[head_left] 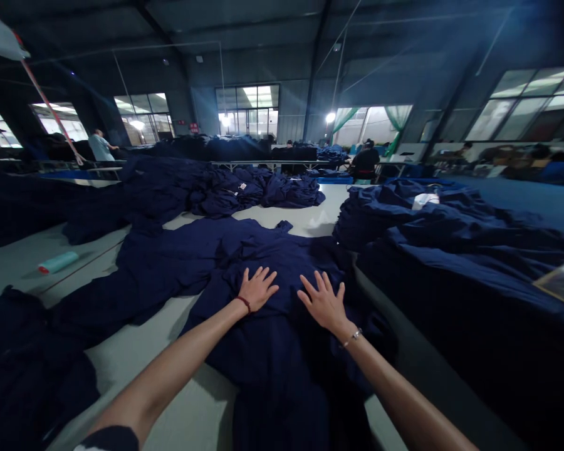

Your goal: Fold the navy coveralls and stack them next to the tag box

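Observation:
A dark navy garment [272, 351] lies spread on the pale table [164, 351], one part of it stretching off to the left. On its upper part rests my left hand [257, 288], palm down with fingers spread, a dark red band round the wrist. My right hand [323, 300] is likewise flat over the cloth to the right, fingers apart, a bracelet on that wrist. Neither hand grips anything. Some wrinkles run through the fabric around both hands. The exact kind of garment is hard to make out in the dark folds.
Piled navy garments [451, 250] stand close on the right, with a white tag on top. More navy heaps [235, 188] lie across the far side. A teal cylinder [59, 263] with a red end sits at left. Two people [365, 161] [100, 147] are farther back.

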A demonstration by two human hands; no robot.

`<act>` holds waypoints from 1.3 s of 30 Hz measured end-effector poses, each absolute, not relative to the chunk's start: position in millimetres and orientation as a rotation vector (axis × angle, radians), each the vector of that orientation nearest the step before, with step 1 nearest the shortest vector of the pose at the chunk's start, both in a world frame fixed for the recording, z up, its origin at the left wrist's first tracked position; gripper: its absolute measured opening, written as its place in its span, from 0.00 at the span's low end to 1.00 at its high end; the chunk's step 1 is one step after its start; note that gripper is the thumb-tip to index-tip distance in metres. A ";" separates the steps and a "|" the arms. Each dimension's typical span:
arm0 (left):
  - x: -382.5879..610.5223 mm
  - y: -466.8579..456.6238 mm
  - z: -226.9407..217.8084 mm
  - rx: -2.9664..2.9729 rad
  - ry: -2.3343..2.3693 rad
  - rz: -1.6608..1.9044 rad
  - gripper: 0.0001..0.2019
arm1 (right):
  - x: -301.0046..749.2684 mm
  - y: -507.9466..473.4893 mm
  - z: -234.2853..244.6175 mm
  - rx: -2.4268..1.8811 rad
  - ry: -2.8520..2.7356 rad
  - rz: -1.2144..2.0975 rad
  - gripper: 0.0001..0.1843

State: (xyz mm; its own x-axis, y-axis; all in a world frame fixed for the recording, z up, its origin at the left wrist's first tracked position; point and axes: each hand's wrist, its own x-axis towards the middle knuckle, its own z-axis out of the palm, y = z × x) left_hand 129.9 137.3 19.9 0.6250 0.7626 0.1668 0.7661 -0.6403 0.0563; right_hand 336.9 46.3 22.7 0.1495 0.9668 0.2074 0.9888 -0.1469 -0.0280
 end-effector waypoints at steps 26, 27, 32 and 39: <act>196.5 32.5 31.5 -2.968 -1.046 -0.223 0.16 | 331.5 -57.1 -0.9 -2.274 -1.865 -0.306 0.29; 195.6 32.6 31.7 -2.948 -1.094 -0.224 0.15 | 334.3 -59.7 -0.5 -2.284 -1.851 -0.319 0.29; 192.8 25.5 33.0 -2.923 -1.101 -0.312 0.14 | 349.5 -72.9 -0.5 -2.374 -1.715 -0.396 0.32; 253.1 -4.9 35.5 -3.032 -0.725 -0.466 0.15 | 355.7 -77.6 4.1 -2.438 -1.546 -0.497 0.32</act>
State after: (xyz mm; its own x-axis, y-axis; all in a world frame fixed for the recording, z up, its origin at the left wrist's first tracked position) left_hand 253.1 -4.9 35.5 0.8505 0.4438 0.2822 0.4406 -0.8943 0.0783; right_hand 355.7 -77.6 4.1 0.3921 0.8328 0.3906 0.9045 -0.4266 0.0015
